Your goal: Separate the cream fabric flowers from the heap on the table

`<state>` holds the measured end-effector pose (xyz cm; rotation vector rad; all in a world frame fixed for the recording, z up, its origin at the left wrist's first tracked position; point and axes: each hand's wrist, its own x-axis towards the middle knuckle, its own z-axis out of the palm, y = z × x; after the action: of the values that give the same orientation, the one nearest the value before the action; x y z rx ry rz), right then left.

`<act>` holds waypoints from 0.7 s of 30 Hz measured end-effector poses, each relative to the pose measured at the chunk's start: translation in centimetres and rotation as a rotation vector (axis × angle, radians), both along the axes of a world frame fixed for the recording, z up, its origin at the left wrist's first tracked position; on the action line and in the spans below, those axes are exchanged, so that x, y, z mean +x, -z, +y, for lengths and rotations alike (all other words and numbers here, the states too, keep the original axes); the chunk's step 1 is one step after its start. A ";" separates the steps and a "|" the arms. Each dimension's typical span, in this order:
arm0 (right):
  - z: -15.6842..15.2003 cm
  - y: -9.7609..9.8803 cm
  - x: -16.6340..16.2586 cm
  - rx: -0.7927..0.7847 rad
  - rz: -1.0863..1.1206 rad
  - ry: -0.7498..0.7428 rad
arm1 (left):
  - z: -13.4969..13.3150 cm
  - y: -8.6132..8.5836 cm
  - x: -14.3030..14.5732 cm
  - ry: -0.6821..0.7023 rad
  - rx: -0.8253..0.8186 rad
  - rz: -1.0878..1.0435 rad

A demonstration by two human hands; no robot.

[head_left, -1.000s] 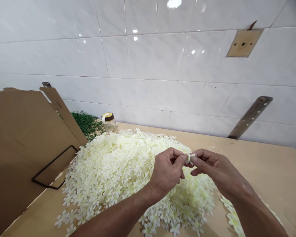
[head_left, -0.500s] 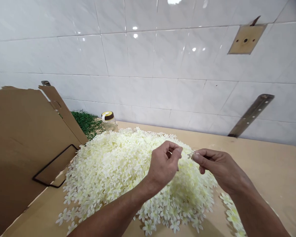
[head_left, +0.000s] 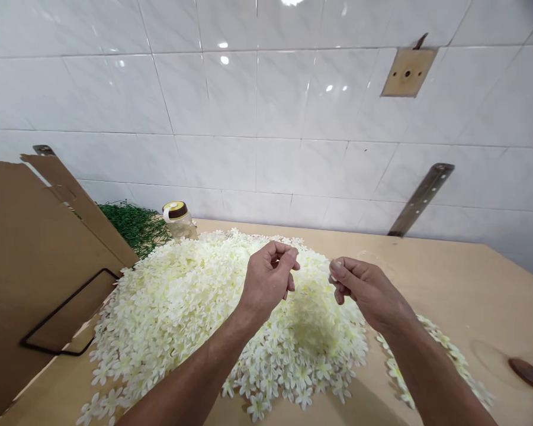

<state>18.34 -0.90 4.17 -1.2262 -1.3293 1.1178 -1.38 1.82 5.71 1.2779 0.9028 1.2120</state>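
Observation:
A big heap of small cream-white fabric flowers (head_left: pixel 182 307) covers the middle of the tan table (head_left: pixel 471 284). Both my hands hover above its right side, a short gap between them. My left hand (head_left: pixel 269 281) is closed, thumb pinched against curled fingers; what is in the pinch is hidden. My right hand (head_left: pixel 364 290) is also closed in a pinch, with a tiny whitish bit at its fingertips that I cannot name. A thinner strip of the same flowers (head_left: pixel 444 349) lies under my right forearm.
An open cardboard box (head_left: pixel 26 248) with a black wire handle stands at the left. Behind it lie green plastic stems (head_left: pixel 133 225) and a small clear jar (head_left: pixel 177 220). A white tiled wall with a slanted metal bracket (head_left: pixel 420 198) backs the table. A dark brown disc (head_left: pixel 530 374) lies far right.
My hands, which met fingertip to fingertip on one small flower, have drawn apart and moved left and slightly up. The view has swung to the right.

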 end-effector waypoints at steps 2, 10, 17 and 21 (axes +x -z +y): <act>-0.2 -0.2 -0.3 0.012 -0.003 -0.043 | -0.1 0.0 0.1 0.018 -0.018 0.008; -0.4 -0.3 -0.5 0.032 -0.083 0.014 | -0.3 -0.4 0.2 0.041 -0.017 0.046; -0.7 -0.9 -0.9 0.005 -0.165 0.004 | -0.4 -0.3 0.2 0.054 -0.027 0.062; -0.8 -0.5 -0.9 0.017 -0.244 0.002 | -0.3 0.0 0.2 0.059 -0.008 0.068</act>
<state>17.49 -1.67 4.63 -1.3844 -1.5154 0.9758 -1.15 1.56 5.72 1.3373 0.9119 1.1230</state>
